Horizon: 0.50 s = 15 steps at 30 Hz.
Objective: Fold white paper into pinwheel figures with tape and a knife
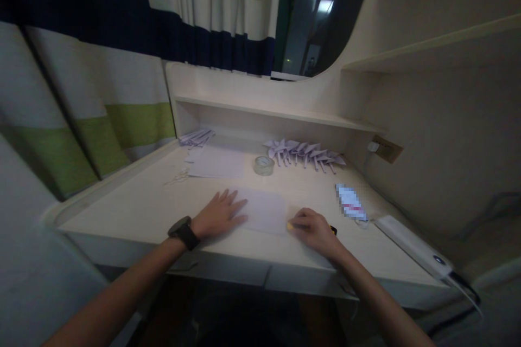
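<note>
My left hand (222, 212) lies flat, fingers spread, on the left edge of a white sheet of paper (266, 210) near the desk's front. My right hand (311, 229) is closed around a small tool with a yellow tip and dark end (332, 229), its yellow tip touching the sheet's right lower corner. A dark watch (184, 232) sits on my left wrist.
The pale desk (134, 211) carries a roll of clear tape (264, 165), a row of folded paper planes (305, 153), more folded paper (196, 137), blank sheets (215, 164), scissors (178, 177), a phone (350, 203) and a white power bank (413, 245). Curtains hang left.
</note>
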{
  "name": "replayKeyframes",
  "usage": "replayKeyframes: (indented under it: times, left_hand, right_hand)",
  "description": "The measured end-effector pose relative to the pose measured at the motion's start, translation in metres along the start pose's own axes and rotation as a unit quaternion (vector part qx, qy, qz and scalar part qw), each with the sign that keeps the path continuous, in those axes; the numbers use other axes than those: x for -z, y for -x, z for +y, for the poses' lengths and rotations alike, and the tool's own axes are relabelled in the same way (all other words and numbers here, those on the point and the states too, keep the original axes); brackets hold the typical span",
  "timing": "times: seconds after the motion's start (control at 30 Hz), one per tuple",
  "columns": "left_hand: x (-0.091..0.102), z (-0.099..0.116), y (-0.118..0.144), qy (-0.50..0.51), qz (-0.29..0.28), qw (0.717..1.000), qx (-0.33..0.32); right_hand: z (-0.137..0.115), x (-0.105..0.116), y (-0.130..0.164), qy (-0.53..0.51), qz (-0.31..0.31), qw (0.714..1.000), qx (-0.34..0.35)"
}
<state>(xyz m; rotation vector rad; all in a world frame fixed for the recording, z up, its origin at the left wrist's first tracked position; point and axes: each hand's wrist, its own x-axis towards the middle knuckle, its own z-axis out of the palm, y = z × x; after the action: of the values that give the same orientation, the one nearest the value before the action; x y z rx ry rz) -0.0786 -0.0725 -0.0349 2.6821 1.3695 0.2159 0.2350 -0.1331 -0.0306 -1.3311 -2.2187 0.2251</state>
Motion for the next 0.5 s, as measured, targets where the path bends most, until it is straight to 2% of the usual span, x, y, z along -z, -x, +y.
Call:
replayKeyframes:
  times: [0.27,0.4,0.5]
  left_hand:
    - [-0.011,0.012,-0.001,-0.002,0.042,0.999,-0.007]
    - [-0.013,0.014,-0.001,-0.018,0.058,0.998,-0.007]
    - [-0.012,0.018,0.001,-0.031,0.081,0.996,-0.005]
  right_hand:
    - [-0.011,-0.004,-0.012,0.045,0.030,0.998,-0.043]
    - [-0.009,-0.009,-0.014,0.017,0.066,0.994,-0.083]
    - [-0.007,-0.008,-0.015,-0.006,0.065,0.993,-0.095]
